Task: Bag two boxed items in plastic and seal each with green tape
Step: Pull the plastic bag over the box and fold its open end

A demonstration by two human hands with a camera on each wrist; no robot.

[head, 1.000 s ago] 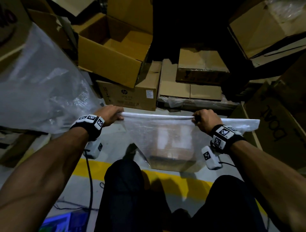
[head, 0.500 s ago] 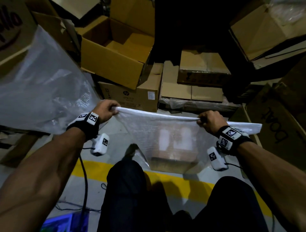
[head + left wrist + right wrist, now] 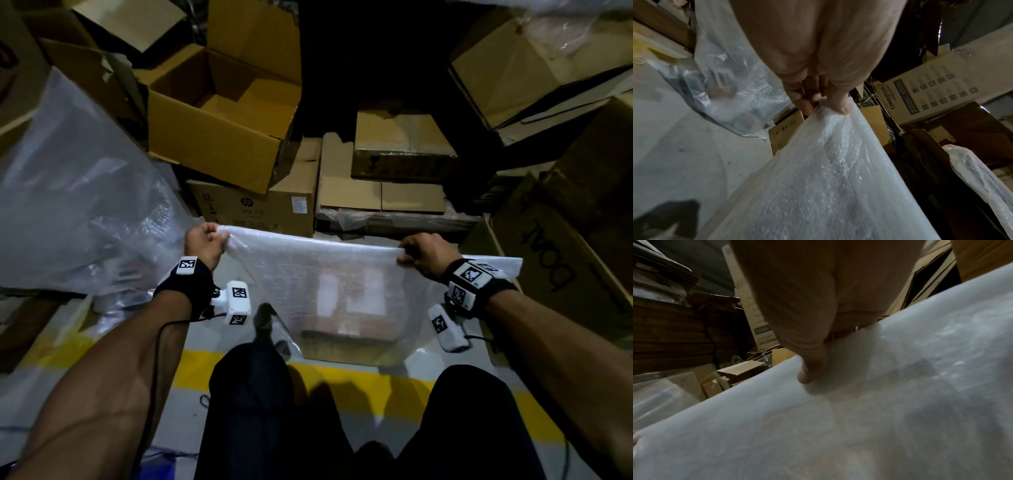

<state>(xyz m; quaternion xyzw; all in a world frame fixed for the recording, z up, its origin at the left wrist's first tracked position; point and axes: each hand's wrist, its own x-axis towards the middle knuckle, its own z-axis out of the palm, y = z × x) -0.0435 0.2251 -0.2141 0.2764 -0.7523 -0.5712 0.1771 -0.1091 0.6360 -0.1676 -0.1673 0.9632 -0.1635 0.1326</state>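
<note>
1. Holding the bag's top edge taut between them, the left hand (image 3: 205, 240) and the right hand (image 3: 424, 253) each had fingers curled round the translucent white bubble-textured plastic bag (image 3: 329, 284), the left at its upper left corner, the right along the top edge with a stretch of bag running on past the wrist.
2. Inside it, the brown cardboard boxed item (image 3: 349, 329) sat low at the bottom, over the grey floor with its yellow painted stripe (image 3: 359, 380), in front of the person's dark-trousered knees.
3. By my reading, the bagging of this box was done and the closing step was in hand; no green tape showed in any view.
4. The next move would call for folding the slack top down over the box, pinning it with one hand, and freeing the other to fetch tape.
5. The bag looked cloudy and finely dimpled, with the box showing through as a dim brown block with two pale patches.
6. In the left wrist view the plastic bunched into creases at the fingertips (image 3: 840, 107); the right wrist view was blurred.
</note>
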